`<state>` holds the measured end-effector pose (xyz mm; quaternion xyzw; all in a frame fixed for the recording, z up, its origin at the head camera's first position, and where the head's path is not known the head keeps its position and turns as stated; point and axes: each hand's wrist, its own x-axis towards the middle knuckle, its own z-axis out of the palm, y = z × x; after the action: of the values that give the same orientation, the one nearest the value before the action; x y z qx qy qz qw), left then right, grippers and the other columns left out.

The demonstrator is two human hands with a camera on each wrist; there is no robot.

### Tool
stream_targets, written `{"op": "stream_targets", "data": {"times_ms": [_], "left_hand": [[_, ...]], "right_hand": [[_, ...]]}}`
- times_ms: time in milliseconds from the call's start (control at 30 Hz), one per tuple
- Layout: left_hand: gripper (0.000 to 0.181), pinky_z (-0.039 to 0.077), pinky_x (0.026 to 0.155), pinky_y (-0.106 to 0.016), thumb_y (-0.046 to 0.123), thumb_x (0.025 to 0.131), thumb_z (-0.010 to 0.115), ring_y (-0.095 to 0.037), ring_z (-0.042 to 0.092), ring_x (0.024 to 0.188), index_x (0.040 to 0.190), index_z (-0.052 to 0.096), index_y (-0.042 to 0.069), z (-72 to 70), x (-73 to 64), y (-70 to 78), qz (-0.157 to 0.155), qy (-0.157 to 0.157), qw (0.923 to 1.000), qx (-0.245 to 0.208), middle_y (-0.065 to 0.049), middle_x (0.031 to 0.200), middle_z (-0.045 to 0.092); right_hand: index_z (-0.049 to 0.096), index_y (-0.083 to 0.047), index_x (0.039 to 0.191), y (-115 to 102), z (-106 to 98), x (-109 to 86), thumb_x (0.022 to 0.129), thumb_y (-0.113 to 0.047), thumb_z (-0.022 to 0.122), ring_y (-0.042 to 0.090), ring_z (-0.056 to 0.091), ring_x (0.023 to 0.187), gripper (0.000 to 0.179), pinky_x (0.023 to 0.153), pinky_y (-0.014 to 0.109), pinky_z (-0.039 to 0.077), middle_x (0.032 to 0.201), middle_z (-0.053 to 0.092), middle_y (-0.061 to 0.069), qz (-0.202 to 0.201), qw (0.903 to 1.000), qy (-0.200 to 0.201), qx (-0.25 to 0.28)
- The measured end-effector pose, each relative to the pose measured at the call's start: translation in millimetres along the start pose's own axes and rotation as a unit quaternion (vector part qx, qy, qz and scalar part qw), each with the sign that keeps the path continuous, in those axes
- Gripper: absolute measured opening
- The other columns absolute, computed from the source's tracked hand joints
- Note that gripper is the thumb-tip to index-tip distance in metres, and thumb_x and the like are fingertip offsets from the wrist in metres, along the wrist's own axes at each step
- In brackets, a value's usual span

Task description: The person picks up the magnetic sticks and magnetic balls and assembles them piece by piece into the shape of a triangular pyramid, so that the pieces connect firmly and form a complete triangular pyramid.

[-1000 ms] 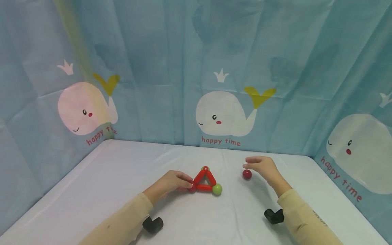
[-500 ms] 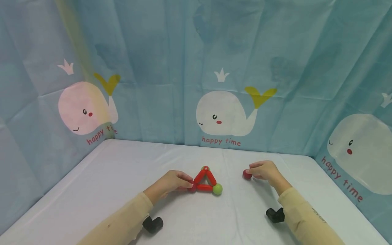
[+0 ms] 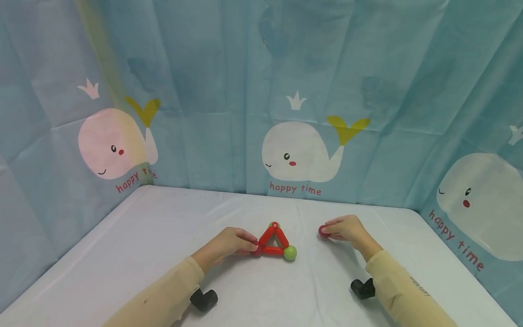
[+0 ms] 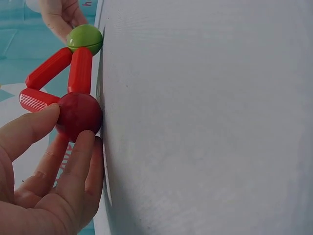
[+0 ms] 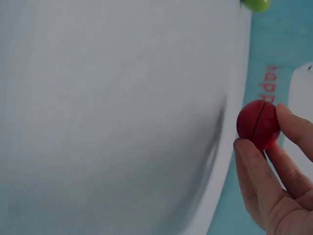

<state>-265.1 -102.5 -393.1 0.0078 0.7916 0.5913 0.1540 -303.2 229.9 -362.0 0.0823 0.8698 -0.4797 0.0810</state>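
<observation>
Three red rods and balls form a flat triangle on the table. At its left corner my left hand grips a dark red ball between thumb and fingers. A green ball makes the near right corner, and another green ball shows partly behind the far corner. To the right of the triangle, my right hand pinches a loose red ball, which has a seam round its middle. In the right wrist view the thumb lies on one side of that ball and the fingertips on the other.
A white cloth covers the table. Behind it hangs a blue curtain printed with whales. Black curved pieces stick out below both sleeves at the wrists.
My right hand came down onto the loose red ball, took hold of it and shifted it slightly left. My left hand and the triangle have stayed in place.
</observation>
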Motion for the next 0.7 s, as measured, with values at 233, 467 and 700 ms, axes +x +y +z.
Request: {"op": "stream_targets", "data": {"times_ms": [233,467,700], "left_hand": [[0.024,0.06,0.086,-0.034,0.003,0.082,0.076,-0.015,0.072,0.087,0.106,0.072,-0.002,-0.3,-0.4,-0.4,0.003,0.001,1.0,-0.001,-0.008,0.1,0.074],[0.026,0.06,0.086,-0.034,0.002,0.081,0.076,-0.014,0.072,0.086,0.106,0.072,-0.003,-0.3,-1.1,-0.9,0.007,-0.002,1.0,-0.003,-0.008,0.099,0.074],[0.026,0.06,0.086,-0.034,0.002,0.082,0.076,-0.014,0.072,0.086,0.107,0.072,-0.003,-0.6,-1.6,-0.5,0.007,-0.001,1.0,-0.005,-0.009,0.099,0.074]], "right_hand": [[0.071,0.002,0.114,-29,22,-8.2,0.087,-0.023,0.077,0.02,0.07,0.097,0.037,0.092,0.04,0.058,0.112,0.073,0.016,-0.053,0.998,-0.034,-0.009],[0.073,-0.003,0.115,-51,38,-13.9,0.087,-0.024,0.076,0.022,0.069,0.1,0.035,0.096,0.043,0.056,0.111,0.073,0.013,-0.073,0.9962,-0.047,-0.014],[0.074,-0.007,0.115,-67,44,-17.5,0.087,-0.027,0.077,0.018,0.07,0.095,0.034,0.099,0.045,0.054,0.106,0.075,0.008,-0.099,0.9934,-0.056,-0.018]]}}
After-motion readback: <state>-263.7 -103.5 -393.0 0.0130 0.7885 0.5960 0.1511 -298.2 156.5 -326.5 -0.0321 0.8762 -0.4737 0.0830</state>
